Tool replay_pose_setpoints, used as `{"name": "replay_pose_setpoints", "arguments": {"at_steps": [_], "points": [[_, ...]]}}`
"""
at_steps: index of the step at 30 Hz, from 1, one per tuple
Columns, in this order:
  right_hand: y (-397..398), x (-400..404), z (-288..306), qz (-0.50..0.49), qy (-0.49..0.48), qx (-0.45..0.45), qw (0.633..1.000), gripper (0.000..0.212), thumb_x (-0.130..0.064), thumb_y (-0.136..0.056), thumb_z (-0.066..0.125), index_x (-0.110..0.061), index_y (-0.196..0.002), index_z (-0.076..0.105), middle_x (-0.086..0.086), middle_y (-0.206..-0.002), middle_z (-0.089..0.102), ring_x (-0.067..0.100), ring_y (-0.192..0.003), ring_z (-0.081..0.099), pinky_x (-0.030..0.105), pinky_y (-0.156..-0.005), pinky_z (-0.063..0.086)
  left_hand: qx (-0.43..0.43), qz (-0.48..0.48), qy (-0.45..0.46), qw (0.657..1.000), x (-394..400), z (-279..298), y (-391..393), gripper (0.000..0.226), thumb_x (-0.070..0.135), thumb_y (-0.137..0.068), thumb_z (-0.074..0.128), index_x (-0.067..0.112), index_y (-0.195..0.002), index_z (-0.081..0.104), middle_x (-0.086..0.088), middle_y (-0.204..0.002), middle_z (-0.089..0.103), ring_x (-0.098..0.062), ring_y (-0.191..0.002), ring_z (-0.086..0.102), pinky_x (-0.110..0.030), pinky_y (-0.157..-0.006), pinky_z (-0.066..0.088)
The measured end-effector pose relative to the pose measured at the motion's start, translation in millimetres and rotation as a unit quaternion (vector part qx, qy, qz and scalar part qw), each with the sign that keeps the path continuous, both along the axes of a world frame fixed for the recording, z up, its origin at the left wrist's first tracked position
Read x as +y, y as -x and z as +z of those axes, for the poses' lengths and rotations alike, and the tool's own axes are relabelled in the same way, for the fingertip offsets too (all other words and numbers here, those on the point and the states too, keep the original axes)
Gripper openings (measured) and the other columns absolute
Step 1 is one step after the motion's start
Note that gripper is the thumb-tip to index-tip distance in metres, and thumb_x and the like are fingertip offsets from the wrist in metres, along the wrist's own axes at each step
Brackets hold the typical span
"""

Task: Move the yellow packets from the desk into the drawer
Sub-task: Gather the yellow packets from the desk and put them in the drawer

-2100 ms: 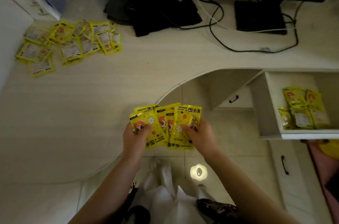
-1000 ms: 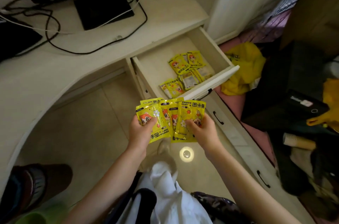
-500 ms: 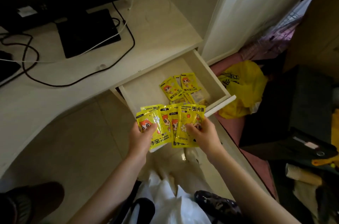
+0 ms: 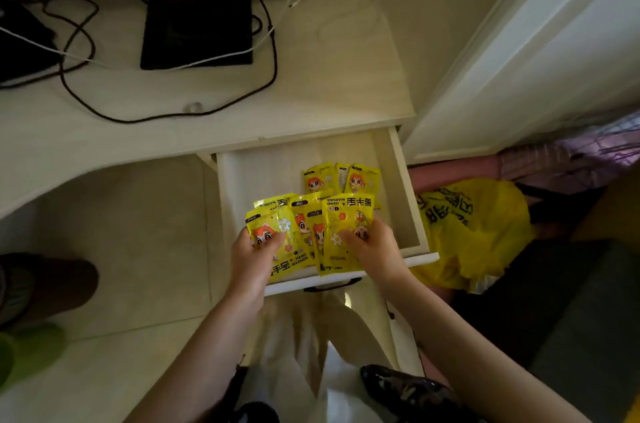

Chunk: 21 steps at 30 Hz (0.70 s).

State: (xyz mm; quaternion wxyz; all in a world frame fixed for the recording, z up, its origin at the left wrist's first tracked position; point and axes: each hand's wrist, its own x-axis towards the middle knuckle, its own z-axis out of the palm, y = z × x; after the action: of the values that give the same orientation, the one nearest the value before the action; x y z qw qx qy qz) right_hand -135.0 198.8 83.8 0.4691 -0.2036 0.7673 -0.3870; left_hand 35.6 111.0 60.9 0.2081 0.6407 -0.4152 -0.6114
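The fan of yellow packets (image 4: pixel 304 235) hides the front part of the open drawer (image 4: pixel 398 180), and the hands cover the packets' lower halves. The left hand (image 4: pixel 251 256) and the right hand (image 4: pixel 375 246) each pinch the fan tight, fingers (image 4: pixel 346 236) curled over the fronts. More packets (image 4: pixel 341 178) lie inside the drawer, behind the fan. The drawer sticks out below the tabletop (image 4: pixel 311 103).

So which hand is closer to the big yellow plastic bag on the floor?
The right hand. It holds the fanned yellow packets on the side toward the yellow plastic bag; the left hand grips their far side.
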Motion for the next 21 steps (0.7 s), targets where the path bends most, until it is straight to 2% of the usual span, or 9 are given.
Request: {"name": "replay_pose_setpoints", "arguments": {"at_steps": [4, 7, 9, 11, 14, 16, 18, 21], "points": [[9.6, -16.5, -14.5, 0.033, -0.017, 0.005, 0.999, 0.014, -0.015, -0.089, 0.062, -0.026, -0.097, 0.061, -0.003, -0.092, 0.071, 0.013, -0.084, 0.069, 0.029, -0.072, 0.058, -0.021, 0.017, -0.015, 1.0, -7.8, -15.4, 4.6, 0.017, 0.013, -0.083, 0.069, 0.018, -0.098, 0.062, -0.008, -0.101, 0.07, -0.026, -0.093, 0.067, -0.042, -0.082, 0.053], [10.9, -35.0, -32.4, 0.03, -0.045, 0.003, 0.999, 0.019, -0.016, -0.086, 0.065, -0.016, -0.105, 0.063, -0.001, -0.092, 0.071, 0.016, -0.082, 0.068, 0.031, -0.072, 0.058, -0.042, 0.019, -0.027, 0.999, -21.5, -33.2, 8.1, 0.016, 0.014, -0.085, 0.066, 0.019, -0.1, 0.061, -0.006, -0.102, 0.069, -0.023, -0.093, 0.065, -0.034, -0.077, 0.05], [10.4, -50.4, -47.6, 0.021, -0.055, -0.006, 0.998, 0.023, -0.016, -0.086, 0.065, -0.014, -0.108, 0.063, 0.001, -0.096, 0.071, 0.016, -0.086, 0.068, 0.032, -0.073, 0.057, -0.059, 0.019, -0.035, 0.997, -34.8, -49.3, 9.7, 0.016, 0.017, -0.085, 0.067, 0.023, -0.098, 0.061, -0.003, -0.103, 0.068, -0.023, -0.094, 0.065, -0.038, -0.081, 0.052], [10.3, -69.1, -62.1, 0.023, -0.073, -0.011, 0.997, 0.022, -0.016, -0.086, 0.065, -0.011, -0.108, 0.061, 0.002, -0.098, 0.07, 0.017, -0.088, 0.066, 0.027, -0.07, 0.053, -0.078, 0.014, -0.044, 0.996, -49.8, -66.4, 11.6, 0.02, 0.022, -0.084, 0.067, 0.024, -0.103, 0.062, -0.003, -0.107, 0.067, -0.024, -0.097, 0.064, -0.043, -0.088, 0.052], [10.0, -100.6, -89.0, 0.024, -0.105, -0.022, 0.994, 0.029, -0.02, -0.087, 0.066, -0.011, -0.113, 0.058, 0.002, -0.106, 0.066, 0.021, -0.099, 0.063, 0.035, -0.082, 0.052, -0.09, 0.012, -0.057, 0.994, -74.9, -93.6, 15.2, 0.026, 0.022, -0.084, 0.067, 0.023, -0.109, 0.061, -0.003, -0.109, 0.067, -0.024, -0.1, 0.064, -0.044, -0.091, 0.051], [10.0, -120.7, -110.1, 0.032, -0.12, -0.024, 0.992, 0.038, -0.023, -0.086, 0.067, -0.012, -0.12, 0.056, 0.005, -0.113, 0.065, 0.025, -0.104, 0.062, 0.04, -0.088, 0.053, -0.095, 0.017, -0.058, 0.994, -93.0, -111.6, 17.9, 0.024, 0.017, -0.085, 0.066, 0.019, -0.109, 0.061, -0.003, -0.106, 0.067, -0.023, -0.096, 0.064, -0.039, -0.087, 0.051], [11.7, -137.1, -128.3, 0.032, -0.139, -0.029, 0.989, 0.04, -0.025, -0.087, 0.066, -0.01, -0.122, 0.054, 0.008, -0.114, 0.064, 0.024, -0.098, 0.062, 0.036, -0.082, 0.053, -0.103, 0.02, -0.06, 0.993, -109.8, -128.6, 20.9, 0.021, 0.014, -0.086, 0.066, 0.016, -0.106, 0.062, -0.004, -0.102, 0.068, -0.021, -0.092, 0.065, -0.035, -0.081, 0.051], [13.6, -157.6, -147.9, 0.013, -0.154, -0.051, 0.987, 0.037, -0.02, -0.089, 0.064, -0.008, -0.123, 0.054, 0.01, -0.115, 0.063, 0.019, -0.088, 0.057, 0.031, -0.074, 0.047, -0.112, 0.018, -0.079, 0.99, -128.7, -154.6, 23.9, 0.023, 0.015, -0.085, 0.067, 0.016, -0.108, 0.064, -0.005, -0.1, 0.07, -0.021, -0.089, 0.067, -0.035, -0.08, 0.054]]}}
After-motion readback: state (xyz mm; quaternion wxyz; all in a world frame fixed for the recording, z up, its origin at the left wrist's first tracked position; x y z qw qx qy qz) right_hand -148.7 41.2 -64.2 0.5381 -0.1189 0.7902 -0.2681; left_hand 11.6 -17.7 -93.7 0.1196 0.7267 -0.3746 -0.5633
